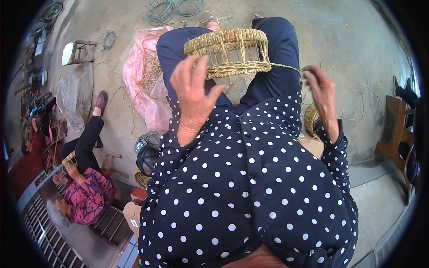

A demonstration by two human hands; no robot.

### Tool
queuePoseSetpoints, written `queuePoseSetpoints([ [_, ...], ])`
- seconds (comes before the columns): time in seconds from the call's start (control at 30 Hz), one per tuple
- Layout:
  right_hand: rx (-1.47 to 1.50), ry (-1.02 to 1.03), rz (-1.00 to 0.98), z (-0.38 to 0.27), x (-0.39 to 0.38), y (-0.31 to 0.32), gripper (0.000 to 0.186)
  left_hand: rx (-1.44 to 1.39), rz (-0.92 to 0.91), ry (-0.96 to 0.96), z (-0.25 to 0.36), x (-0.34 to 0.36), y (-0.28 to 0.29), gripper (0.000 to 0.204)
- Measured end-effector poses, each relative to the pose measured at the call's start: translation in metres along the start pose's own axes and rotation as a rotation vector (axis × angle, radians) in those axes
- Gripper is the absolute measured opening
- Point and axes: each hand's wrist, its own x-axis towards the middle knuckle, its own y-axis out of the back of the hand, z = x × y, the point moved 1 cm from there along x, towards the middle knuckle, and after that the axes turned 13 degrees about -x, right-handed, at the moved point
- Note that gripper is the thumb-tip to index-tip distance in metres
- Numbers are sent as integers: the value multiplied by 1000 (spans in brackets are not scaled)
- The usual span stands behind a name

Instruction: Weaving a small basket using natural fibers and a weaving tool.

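Observation:
A woven basket (241, 69) of straw-coloured twisted rope on a wire frame rests across my thighs, its upper band and lower band joined by wrapped uprights. My left hand (195, 94) is raised at its left side, fingers apart, fingertips over the edge; whether they touch it I cannot tell. From the right side of the basket a rope (285, 66) runs out toward my right hand (324, 91), which is held open with loosely bent fingers; contact with the rope is unclear.
A pink plastic sheet (138, 62) with loose straw lies left of my legs. Wire rings (158, 11), a stool (78, 52) and a clear sheet (71, 100) are farther off. Co-workers (89, 196) sit at left. A wooden chair (395, 134) stands at right, a cardboard box (310, 143) behind my right arm.

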Motion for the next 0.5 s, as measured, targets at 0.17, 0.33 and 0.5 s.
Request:
queuePoseSetpoints([
  [0.17, 921, -336, -465, -30, -18, -43, 38, 96, -100, -64, 23, 15, -26, 50],
  [0.33, 1676, -386, -164, -2, 0, -51, 42, -34, -71, -7, 16, 5, -30, 44],
  [0.5, 1618, -573, 385, 119, 19, 9, 29, 151, -186, -145, 47, 23, -29, 72],
])
